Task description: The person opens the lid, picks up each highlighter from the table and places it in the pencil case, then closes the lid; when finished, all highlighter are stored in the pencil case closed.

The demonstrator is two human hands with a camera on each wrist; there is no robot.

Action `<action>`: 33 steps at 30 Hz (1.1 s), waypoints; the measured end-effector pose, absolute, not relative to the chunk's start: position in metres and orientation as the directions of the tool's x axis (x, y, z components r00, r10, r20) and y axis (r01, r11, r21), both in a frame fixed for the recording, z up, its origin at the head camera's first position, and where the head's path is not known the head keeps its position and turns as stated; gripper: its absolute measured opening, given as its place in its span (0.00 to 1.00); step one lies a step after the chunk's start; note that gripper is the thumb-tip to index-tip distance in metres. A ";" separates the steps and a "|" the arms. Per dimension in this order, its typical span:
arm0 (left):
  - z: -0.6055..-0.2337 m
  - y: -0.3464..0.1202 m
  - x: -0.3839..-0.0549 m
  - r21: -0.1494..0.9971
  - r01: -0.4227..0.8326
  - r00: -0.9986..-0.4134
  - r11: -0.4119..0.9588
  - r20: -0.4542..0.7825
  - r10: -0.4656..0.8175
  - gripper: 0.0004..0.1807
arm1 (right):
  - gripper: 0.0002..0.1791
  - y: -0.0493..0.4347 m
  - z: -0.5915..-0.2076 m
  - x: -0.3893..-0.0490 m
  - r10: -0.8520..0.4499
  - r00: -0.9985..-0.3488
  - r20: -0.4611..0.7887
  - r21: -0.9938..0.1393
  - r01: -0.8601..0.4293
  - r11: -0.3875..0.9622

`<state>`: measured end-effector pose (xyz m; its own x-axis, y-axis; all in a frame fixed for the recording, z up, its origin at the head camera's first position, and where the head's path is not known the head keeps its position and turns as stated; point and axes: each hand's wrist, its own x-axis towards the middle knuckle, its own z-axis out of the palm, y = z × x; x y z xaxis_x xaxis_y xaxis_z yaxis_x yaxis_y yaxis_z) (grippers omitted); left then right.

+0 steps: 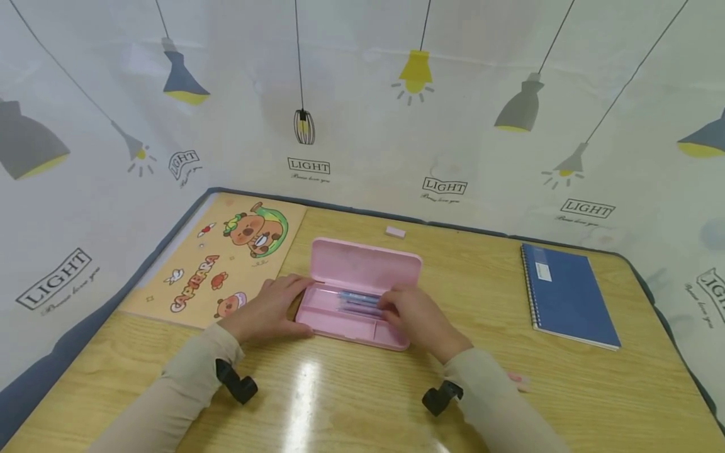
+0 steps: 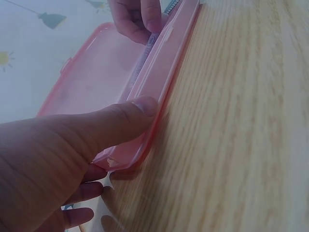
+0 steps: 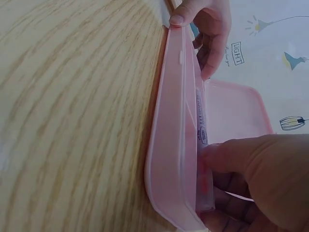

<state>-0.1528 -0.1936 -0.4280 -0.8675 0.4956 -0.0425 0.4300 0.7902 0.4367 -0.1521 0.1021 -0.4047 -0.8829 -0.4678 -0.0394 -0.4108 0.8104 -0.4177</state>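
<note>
A pink pencil case (image 1: 340,324) lies open on the table, its lid (image 1: 365,261) tipped back. Blue and clear pens (image 1: 358,298) lie along its rear compartment. My left hand (image 1: 269,311) holds the case's left end, thumb (image 2: 130,118) on the front wall and the other fingers round the end. My right hand (image 1: 416,318) reaches into the right end, thumb and fingers pinching a clear pen with printed lettering (image 3: 202,128). The fingers hide the right ends of the pens.
A capybara-covered book (image 1: 249,251) lies to the left, close to my left hand. On the right is a blue spiral notebook (image 1: 572,296). Behind the case sits a small pink block (image 1: 395,232). A pink item (image 1: 518,379) shows partly beside my right sleeve.
</note>
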 end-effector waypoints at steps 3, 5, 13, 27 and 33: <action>-0.429 -0.194 -0.153 0.435 0.431 -0.867 0.790 -0.041 0.496 0.52 | 0.07 0.102 -0.407 -0.152 -0.473 -0.881 -0.020 -0.402 -0.426 0.811; -0.430 -0.194 -0.154 0.436 0.432 -0.867 0.789 -0.041 0.497 0.52 | 0.07 0.102 -0.407 -0.153 -0.477 -0.879 -0.005 -0.399 -0.436 0.807; -0.430 -0.193 -0.155 0.428 0.440 -0.865 0.789 -0.034 0.501 0.52 | 0.07 0.103 -0.407 -0.155 -0.465 -0.885 -0.004 -0.422 -0.420 0.803; -0.429 -0.193 -0.154 0.433 0.434 -0.867 0.790 -0.036 0.496 0.53 | 0.08 0.118 -0.394 -0.146 -0.457 -0.889 0.013 -0.450 -0.414 0.792; -0.428 -0.193 -0.154 0.434 0.444 -0.864 0.784 -0.022 0.502 0.52 | 0.08 0.141 -0.396 -0.139 -0.450 -0.892 0.042 -0.490 -0.411 0.769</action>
